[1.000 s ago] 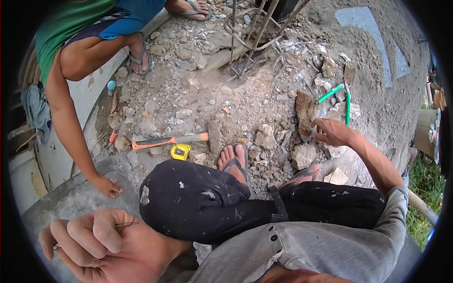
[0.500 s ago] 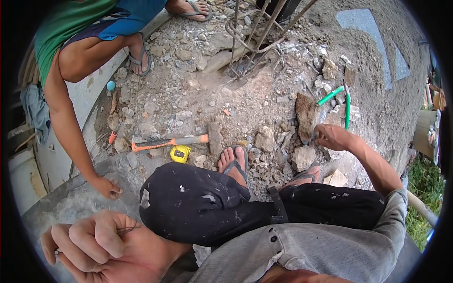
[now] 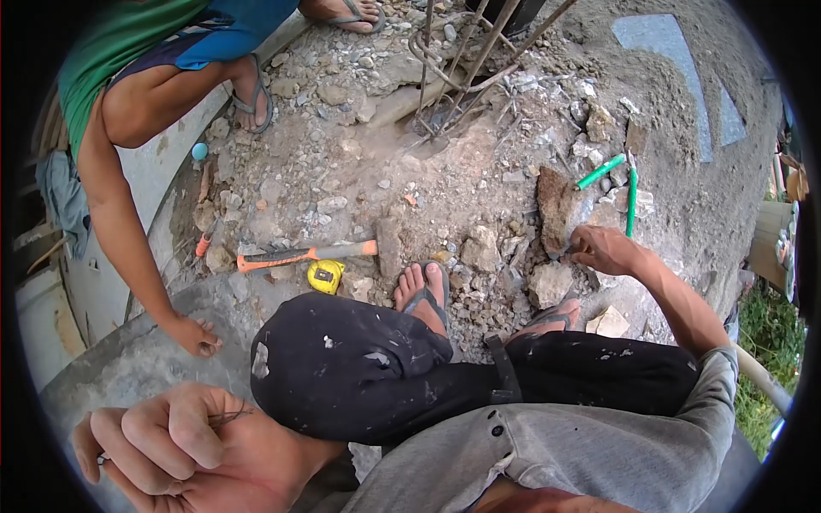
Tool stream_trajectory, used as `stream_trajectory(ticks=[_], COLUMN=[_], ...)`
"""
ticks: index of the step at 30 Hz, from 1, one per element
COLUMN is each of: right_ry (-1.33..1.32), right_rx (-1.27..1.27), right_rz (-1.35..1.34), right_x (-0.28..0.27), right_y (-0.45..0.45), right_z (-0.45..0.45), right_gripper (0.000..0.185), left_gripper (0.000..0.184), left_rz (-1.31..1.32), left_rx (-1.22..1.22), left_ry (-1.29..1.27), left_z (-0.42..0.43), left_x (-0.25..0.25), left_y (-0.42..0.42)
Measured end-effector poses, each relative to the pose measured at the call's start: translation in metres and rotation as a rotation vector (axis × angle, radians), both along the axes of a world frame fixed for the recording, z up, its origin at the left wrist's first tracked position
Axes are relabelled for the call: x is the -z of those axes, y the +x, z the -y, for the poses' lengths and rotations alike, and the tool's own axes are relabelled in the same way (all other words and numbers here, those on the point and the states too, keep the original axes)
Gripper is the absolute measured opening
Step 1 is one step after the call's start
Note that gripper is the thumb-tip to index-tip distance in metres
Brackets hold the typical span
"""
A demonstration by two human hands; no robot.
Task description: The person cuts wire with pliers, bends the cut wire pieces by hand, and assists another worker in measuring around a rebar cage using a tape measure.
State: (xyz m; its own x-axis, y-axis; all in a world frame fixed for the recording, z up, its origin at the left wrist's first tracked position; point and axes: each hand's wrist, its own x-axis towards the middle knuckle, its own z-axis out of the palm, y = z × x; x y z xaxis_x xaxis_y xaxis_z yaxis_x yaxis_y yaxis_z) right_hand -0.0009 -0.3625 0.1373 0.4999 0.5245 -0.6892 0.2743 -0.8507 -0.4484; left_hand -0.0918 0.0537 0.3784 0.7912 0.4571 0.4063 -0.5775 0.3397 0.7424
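Note:
My left hand [image 3: 184, 445] is raised at the lower left, its fingers curled round a few thin dark wires [image 3: 231, 416] that stick out past the index finger. At the right, my right hand [image 3: 603, 250] reaches down to the rubble with its fingers bent together. It is beside a brown, earth-caked slab [image 3: 556, 209] with a greyish edge; whatever the fingers pinch, if anything, is hidden. Just beyond lie green-handled pliers or cutters [image 3: 631, 201], spread apart. A hammer [image 3: 308, 255] with an orange and black grip and a yellow tape measure [image 3: 325, 275] lie before my knee.
Bent rebar [image 3: 462, 77] rises from a hollow at the top. A co-worker squats at the upper left, one hand [image 3: 197, 336] hanging low over the concrete. Broken stones [image 3: 481, 250] surround my sandalled feet. Grey sand [image 3: 727, 43] with flat sheet pieces [image 3: 663, 51] lies at the upper right.

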Motion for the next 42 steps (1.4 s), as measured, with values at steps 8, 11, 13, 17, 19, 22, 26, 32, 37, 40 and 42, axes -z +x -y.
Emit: stream_trajectory(ticks=[8,11,13,17,19,22,26,32,37,40,42], right_ry=[0.054,0.048,0.037,-0.079,-0.211,-0.317,-0.42,-0.457,-0.478,-0.633,-0.607], right_rx=[0.106,0.101,0.079,-0.072,-0.016,-0.111,-0.212,-0.32,-0.391,-0.427,-0.448], right_rz=[0.014,0.0,-0.011,0.027,-0.034,-0.141,-0.241,-0.236,-0.316,-0.492,-0.484], right_x=[-0.01,-0.018,-0.024,-0.028,-0.025,-0.025,-0.02,-0.009,-0.012,-0.014,-0.01], right_y=[-0.009,-0.008,-0.008,-0.004,-0.003,-0.002,-0.001,0.003,0.022,0.033,0.032], right_z=[0.007,0.004,0.001,0.009,0.011,0.0,-0.005,-0.007,-0.035,-0.052,-0.051], right_gripper=[0.026,0.029,0.032,0.045,0.054,0.068,0.086,0.086,0.069,0.072,0.072], left_gripper=[0.006,0.007,0.007,0.011,0.023,0.022,0.022,0.021,0.016,0.017,0.016], left_rz=[0.008,0.006,0.002,-0.054,-0.067,-0.067,-0.055,-0.171,-0.526,-0.522,-0.482], left_rx=[0.002,-0.022,-0.038,-0.058,-0.04,-0.103,-0.086,0.01,0.407,0.405,0.403], left_ry=[-0.024,-0.004,0.008,-0.083,-0.061,-0.078,-0.087,-0.102,-0.134,-0.212,-0.296], left_z=[0.002,-0.001,-0.001,0.002,0.002,0.004,0.006,0.007,-0.009,-0.012,-0.012], left_x=[0.001,0.001,0.0,0.0,0.002,0.002,0.004,0.004,-0.005,-0.001,0.005], left_y=[0.002,0.003,0.003,0.004,0.006,0.01,0.013,0.015,0.022,0.025,0.027])
